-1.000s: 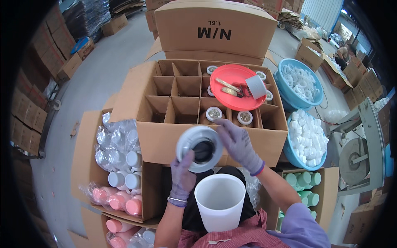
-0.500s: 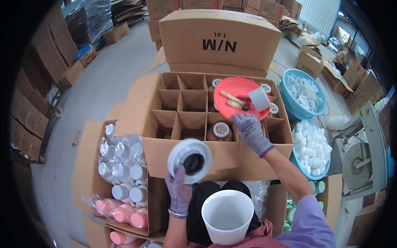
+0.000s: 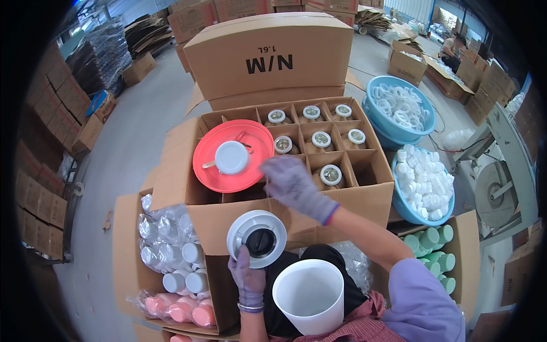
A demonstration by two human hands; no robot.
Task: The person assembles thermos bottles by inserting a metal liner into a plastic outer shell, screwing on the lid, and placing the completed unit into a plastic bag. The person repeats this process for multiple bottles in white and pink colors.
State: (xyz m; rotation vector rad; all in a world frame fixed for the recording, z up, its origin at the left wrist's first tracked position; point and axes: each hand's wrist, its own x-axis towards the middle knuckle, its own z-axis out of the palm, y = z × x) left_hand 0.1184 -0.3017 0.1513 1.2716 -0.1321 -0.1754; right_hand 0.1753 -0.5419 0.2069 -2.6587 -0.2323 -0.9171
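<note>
My left hand (image 3: 248, 273) grips a white round plastic lid (image 3: 272, 223) with a black centre, thumb over its rim. My right hand (image 3: 296, 185), in a grey-purple glove, is at the right rim of a red round tray (image 3: 213, 181); its fingers are blurred, so whether they grip the rim is unclear. The tray rests on the left part of a divided carton (image 3: 285, 219). It carries a white cup-like piece (image 3: 232, 158) and small thin items. Glass-topped bottles with white rings (image 3: 330, 175) stand in several compartments. A white tapered container (image 3: 309, 296) sits upright at my lap.
Right of the carton, one blue basin (image 3: 424, 134) holds white rings and another (image 3: 399, 199) holds small white caps. An open box (image 3: 122, 245) at left has wrapped white and pink bottles. Green bottles (image 3: 447, 262) fill a box at right. Farther right stands a grey machine (image 3: 501, 176).
The red tray has moved from the right part of the carton to its left part, uncovering bottles. My right hand has moved left with it. The left hand still holds the lid.
</note>
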